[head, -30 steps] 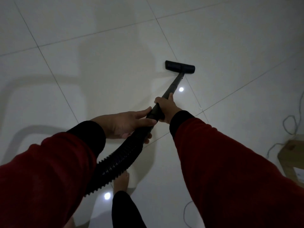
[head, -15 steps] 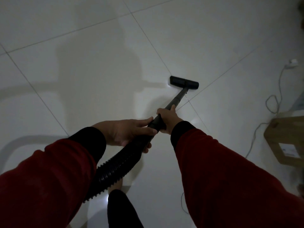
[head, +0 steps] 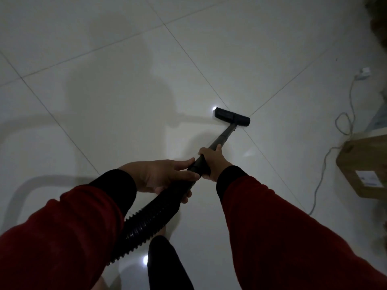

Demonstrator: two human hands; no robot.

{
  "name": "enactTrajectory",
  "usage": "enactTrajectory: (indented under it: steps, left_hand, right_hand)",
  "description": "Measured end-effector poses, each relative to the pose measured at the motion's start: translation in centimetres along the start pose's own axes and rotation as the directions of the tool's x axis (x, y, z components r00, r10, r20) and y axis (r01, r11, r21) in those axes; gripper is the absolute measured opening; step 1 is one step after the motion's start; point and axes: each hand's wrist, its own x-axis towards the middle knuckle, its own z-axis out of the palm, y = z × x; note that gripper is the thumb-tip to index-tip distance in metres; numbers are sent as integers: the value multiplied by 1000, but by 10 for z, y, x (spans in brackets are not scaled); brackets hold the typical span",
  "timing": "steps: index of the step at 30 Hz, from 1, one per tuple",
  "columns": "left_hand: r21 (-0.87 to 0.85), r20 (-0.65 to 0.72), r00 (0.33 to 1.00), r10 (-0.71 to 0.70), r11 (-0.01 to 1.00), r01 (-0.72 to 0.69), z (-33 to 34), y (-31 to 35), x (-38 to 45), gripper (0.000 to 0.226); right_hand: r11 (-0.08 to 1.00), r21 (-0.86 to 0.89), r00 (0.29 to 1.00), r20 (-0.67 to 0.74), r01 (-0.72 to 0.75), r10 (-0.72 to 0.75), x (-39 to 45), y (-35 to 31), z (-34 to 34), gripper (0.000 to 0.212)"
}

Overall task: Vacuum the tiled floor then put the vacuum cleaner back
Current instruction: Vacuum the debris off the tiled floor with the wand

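The black vacuum floor head (head: pixel 232 117) rests flat on the glossy white tiled floor (head: pixel 117 97), close to a crossing of grout lines. Its dark wand (head: pixel 224 136) slopes back toward me. My right hand (head: pixel 213 162) is wrapped around the wand's lower end. My left hand (head: pixel 163 176) grips the handle just behind it, where the black ribbed hose (head: pixel 146 225) begins. The hose runs down under my left sleeve and out of sight. The vacuum's body is not in view.
A cardboard box (head: pixel 364 164) stands at the right edge. A pale cable (head: pixel 326 155) loops across the floor from a small white plug (head: pixel 364 72) past the box. My leg (head: pixel 167 266) and foot are at the bottom centre.
The view has swung to the right, bringing the box, cable and plug further into the frame. The floor head now sits on a different tile, near a grout crossing. Both hands keep their grip.
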Motion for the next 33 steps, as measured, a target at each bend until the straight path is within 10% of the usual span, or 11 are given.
enactTrajectory:
  steps: [23, 33]
  left_hand:
    - [-305, -554, 825, 110, 896, -324, -69, -121, -211, 67]
    - [-353, -678, 721, 144, 796, -491, -78, -228, -314, 112]
  right_hand:
    - [857, -466, 895, 445, 220, 12, -97, 22, 263, 86]
    - [747, -590, 815, 568, 307, 114, -166, 106, 377, 90]
